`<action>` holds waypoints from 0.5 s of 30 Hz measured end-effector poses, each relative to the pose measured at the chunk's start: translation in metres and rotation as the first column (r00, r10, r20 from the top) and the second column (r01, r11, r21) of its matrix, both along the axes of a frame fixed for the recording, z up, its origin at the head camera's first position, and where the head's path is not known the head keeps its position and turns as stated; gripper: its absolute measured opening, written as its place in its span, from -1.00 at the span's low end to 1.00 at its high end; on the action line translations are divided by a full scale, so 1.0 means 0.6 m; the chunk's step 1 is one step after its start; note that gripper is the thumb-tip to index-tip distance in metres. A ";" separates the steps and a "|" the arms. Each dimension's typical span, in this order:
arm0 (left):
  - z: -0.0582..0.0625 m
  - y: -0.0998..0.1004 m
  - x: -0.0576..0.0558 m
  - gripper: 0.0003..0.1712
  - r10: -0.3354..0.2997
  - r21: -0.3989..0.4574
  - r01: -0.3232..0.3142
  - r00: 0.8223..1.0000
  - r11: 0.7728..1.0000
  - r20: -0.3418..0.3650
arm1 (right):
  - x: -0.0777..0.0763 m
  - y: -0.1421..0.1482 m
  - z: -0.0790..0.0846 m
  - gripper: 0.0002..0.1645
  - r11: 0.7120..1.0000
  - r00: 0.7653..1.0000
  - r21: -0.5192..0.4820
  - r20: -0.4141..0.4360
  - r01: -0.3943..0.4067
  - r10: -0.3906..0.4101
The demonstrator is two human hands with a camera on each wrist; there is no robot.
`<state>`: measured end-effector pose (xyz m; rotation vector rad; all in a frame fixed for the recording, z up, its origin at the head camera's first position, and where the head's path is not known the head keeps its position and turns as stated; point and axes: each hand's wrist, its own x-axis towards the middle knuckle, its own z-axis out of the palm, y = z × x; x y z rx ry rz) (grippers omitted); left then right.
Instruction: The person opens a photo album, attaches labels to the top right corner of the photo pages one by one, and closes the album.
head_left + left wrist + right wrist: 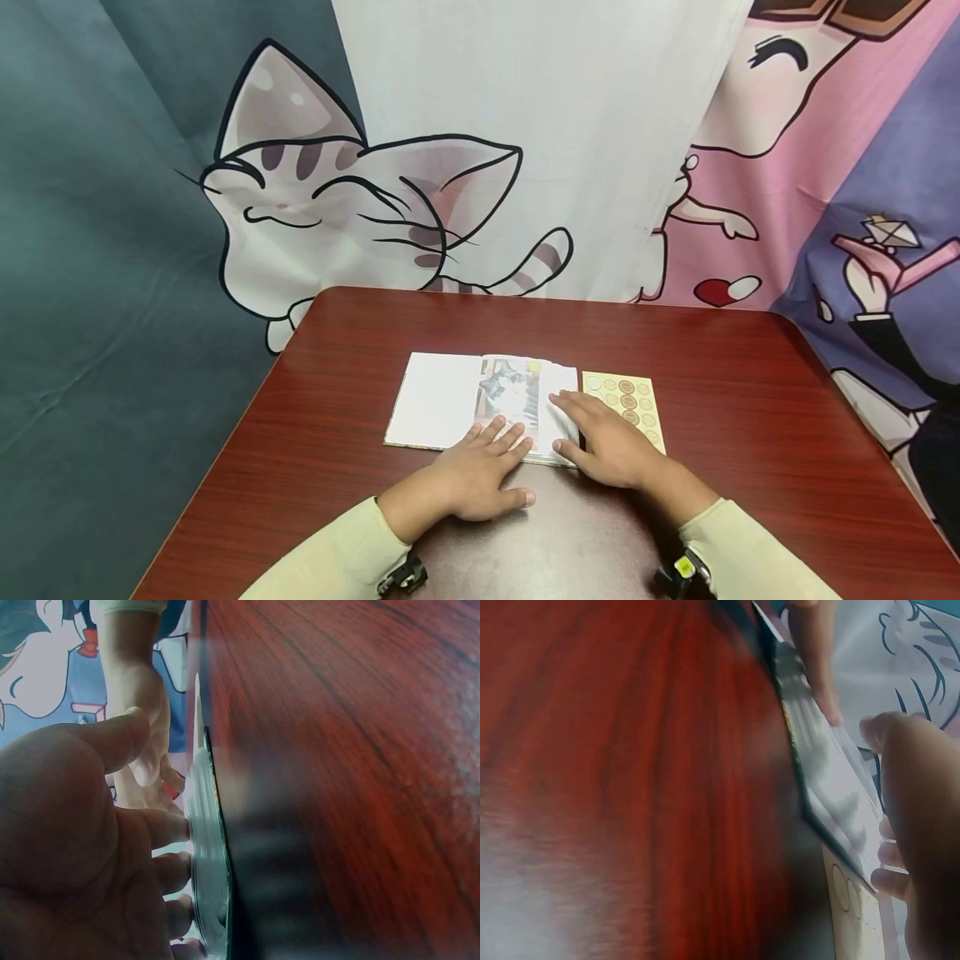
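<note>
An open album (435, 396) lies on the table, its left side plain white. A picture of a grey and white cat (506, 387) sits on the page by the fold, with a small yellow round spot near its top right. My left hand (483, 475) rests its spread fingertips on the lower part of that picture. On the album's right edge, my right hand (611, 442) touches the white page with extended fingers. Partly under the right hand is a yellow sheet (641, 392) of round stickers, some of them brown. Both wrist views show the album's page edges (206, 847) side-on.
The red-brown wooden table (337, 333) reaches back to a curtain (585, 100) printed with cartoon cats. Beige sleeves (337, 550) cover both forearms, and a dark device (684, 571) is strapped at each wrist.
</note>
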<state>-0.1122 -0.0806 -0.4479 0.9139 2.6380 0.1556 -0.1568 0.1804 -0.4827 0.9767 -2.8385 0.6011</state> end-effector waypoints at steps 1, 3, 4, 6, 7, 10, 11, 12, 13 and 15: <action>-0.001 0.000 0.000 -0.06 0.000 -0.002 0.000 1.000 1.000 -0.001 | 0.004 0.000 -0.001 -0.19 1.000 1.000 0.006 -0.004 -0.006 0.006; -0.001 -0.001 0.001 -0.06 0.002 -0.002 -0.002 1.000 1.000 -0.004 | 0.013 0.001 -0.001 -0.18 1.000 1.000 0.017 -0.009 -0.020 0.020; -0.001 -0.001 0.001 -0.07 0.002 0.000 -0.002 1.000 1.000 -0.003 | 0.016 0.001 -0.002 -0.18 0.999 1.000 0.023 -0.013 -0.026 0.027; -0.001 -0.001 0.001 -0.07 0.003 0.001 -0.003 1.000 1.000 -0.002 | 0.023 0.001 -0.003 -0.16 0.999 0.999 0.039 -0.016 -0.037 0.037; 0.000 -0.001 0.001 -0.07 0.003 0.002 -0.003 1.000 1.000 0.000 | 0.026 0.001 -0.005 -0.15 0.998 0.999 0.049 -0.016 -0.041 0.041; 0.000 -0.001 0.001 -0.08 0.002 0.003 -0.002 1.000 1.000 -0.001 | 0.032 0.000 -0.010 -0.13 0.995 0.999 0.090 -0.007 -0.047 0.047; 0.000 -0.001 0.000 -0.08 0.001 0.002 -0.001 1.000 1.000 -0.002 | 0.034 -0.001 -0.012 -0.13 0.994 0.999 0.102 -0.003 -0.048 0.049; 0.000 -0.001 0.000 -0.09 -0.001 0.001 0.001 1.000 1.000 -0.005 | 0.036 -0.001 -0.013 -0.13 0.993 0.999 0.111 0.000 -0.050 0.050; 0.001 -0.001 0.000 -0.09 -0.001 -0.001 0.001 1.000 1.000 -0.008 | 0.037 -0.001 -0.015 -0.13 0.991 0.999 0.120 -0.001 -0.050 0.051; 0.002 -0.001 0.000 -0.09 0.001 -0.005 -0.001 1.000 1.000 -0.010 | 0.039 -0.002 -0.018 -0.14 0.990 0.998 0.128 -0.005 -0.057 0.058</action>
